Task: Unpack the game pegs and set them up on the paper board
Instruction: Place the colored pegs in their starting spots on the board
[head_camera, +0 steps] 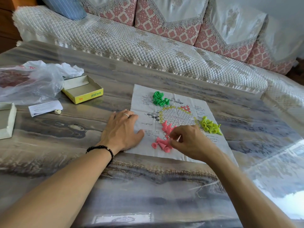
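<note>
Marble table [148,186], left hand [122,129] flat pinning paper board [181,152] edge, right hand [191,142] grip pinching pink peg [167,137]

The paper board [179,119] is showing as thin, matt white paper, creased along its folds and printed with ink. The pink pegs [162,142], green pegs [159,98] and yellow-green pegs [209,125] are looking like smooth moulded plastic with a slight sheen. The table [148,186] is wearing a glossy, glass-like finish over a marbled stone pattern and is reflecting window light. The yellow box [82,91] is appearing as matt cardboard, plain inside. The plastic bag [32,81] is looking thin, clear and crinkled. The sofa cover [115,45] is showing as quilted cloth with a soft satin sheen, and the back cushions [181,22] are carrying woven patterned fabric edged in lace.
</note>
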